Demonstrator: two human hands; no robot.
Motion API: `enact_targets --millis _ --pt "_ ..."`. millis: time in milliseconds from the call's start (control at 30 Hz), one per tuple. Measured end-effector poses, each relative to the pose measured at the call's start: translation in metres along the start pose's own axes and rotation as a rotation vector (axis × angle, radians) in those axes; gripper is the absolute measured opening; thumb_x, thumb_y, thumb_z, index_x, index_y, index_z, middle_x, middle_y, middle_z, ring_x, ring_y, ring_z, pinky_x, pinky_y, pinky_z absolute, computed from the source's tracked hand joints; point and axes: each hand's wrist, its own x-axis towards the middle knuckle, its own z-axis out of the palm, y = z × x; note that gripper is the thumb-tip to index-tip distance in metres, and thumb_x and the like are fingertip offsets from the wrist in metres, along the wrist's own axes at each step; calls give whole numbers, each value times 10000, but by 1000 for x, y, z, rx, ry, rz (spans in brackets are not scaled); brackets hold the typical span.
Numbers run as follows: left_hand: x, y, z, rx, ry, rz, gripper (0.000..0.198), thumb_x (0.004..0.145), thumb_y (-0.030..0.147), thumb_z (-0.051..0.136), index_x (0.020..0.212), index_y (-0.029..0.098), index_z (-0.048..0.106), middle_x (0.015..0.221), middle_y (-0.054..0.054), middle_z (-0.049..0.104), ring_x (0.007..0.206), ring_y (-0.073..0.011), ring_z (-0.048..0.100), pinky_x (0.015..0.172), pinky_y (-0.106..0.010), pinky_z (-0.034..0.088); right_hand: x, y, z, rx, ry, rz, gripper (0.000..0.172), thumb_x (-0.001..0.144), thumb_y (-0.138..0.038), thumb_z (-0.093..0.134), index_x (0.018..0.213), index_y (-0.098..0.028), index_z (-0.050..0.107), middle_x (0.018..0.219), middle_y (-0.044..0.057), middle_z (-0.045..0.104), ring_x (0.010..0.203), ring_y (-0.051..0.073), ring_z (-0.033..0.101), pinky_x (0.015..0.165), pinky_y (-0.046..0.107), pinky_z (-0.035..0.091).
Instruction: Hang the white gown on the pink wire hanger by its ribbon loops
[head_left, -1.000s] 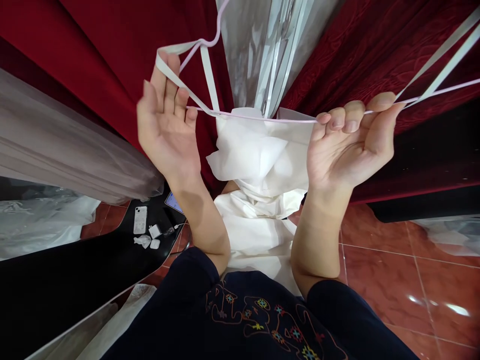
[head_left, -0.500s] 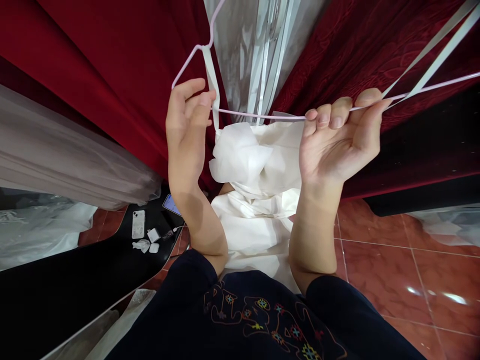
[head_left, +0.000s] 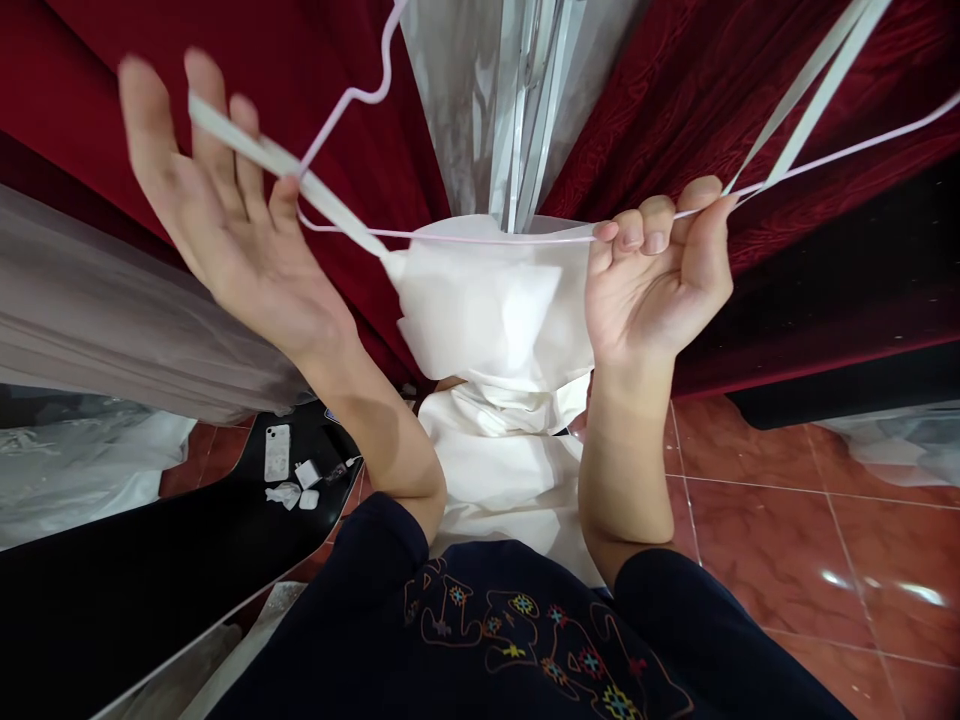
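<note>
My left hand [head_left: 247, 235] is raised at the left, its fingers spread and blurred. A white strap [head_left: 330, 200] of the white garment [head_left: 495, 310] runs slantwise across those fingers, seemingly looped over one of them. My right hand [head_left: 660, 270] is closed around the lower bar of a pale pink clothes hanger [head_left: 480, 238], pinching it between thumb and fingers. Another white strap [head_left: 810, 110] rises from that pinch toward the upper right. The garment hangs below the bar between my forearms. The hanger's left corner is close to my left hand's fingers.
Red curtains [head_left: 300, 60] hang on both sides, with clear plastic covering [head_left: 517, 120] between them. On a black surface [head_left: 187, 530] at lower left lie a phone [head_left: 277, 453], a white charger [head_left: 307, 473] and a small white case [head_left: 308, 499]. Red tiles [head_left: 750, 460] cover the floor.
My left hand has moved left and up, its fingers spreading, and the left strap has come off the hanger's shoulder and stretched out. My right hand keeps its hold, shifting slightly left.
</note>
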Motion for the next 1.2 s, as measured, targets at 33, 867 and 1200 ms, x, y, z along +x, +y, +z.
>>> enact_targets --millis 33,867,1200 --pt "-2 -4 3 -19 9 -20 429 1030 424 322 1429 268 304 1361 -99 552 1306 -211 495 1070 -397 416 0 0 -1 -8 -16 -7 273 973 -380 276 846 -209 446 619 -32 283 601 37 454 761 219 542" --pt "-25 -56 35 -410 -134 73 287 1028 282 246 808 242 426 794 -33 425 868 -165 621 580 -247 413 0 -17 -16 -851 409 -373 203 787 -181 571 984 -202 618 848 -54 615 721 -16 555 648 114 462" --pt "-22 -61 30 -212 -122 103 290 1043 310 200 828 237 380 813 -35 484 940 -173 657 610 -242 508 -13 -36 16 -1077 214 -232 154 824 -211 587 708 -111 605 585 -51 517 550 -45 456 537 91 388"
